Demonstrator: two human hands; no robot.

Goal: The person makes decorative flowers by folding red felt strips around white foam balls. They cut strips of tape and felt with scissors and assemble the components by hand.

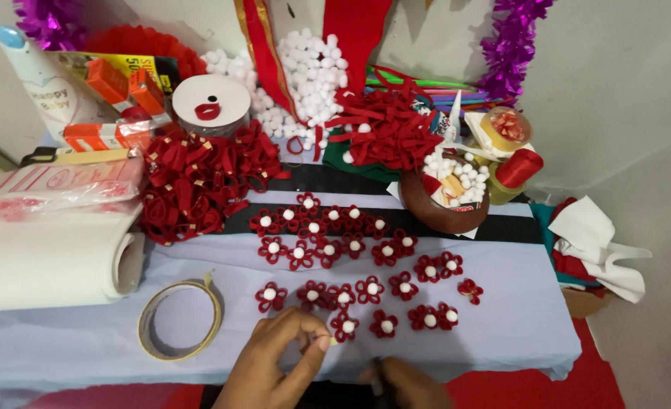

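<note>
My left hand (275,362) pinches a small pale piece (332,341) between thumb and fingertips, low on the cloth (502,333), just beside the nearest red flower (344,326). My right hand (405,382) sits at the bottom edge, closed around a thin dark tool (376,376). Rows of flowers with white centres spread beyond. A tape ring (180,319) lies left, a brown bowl (441,212) further back on the right.
</note>
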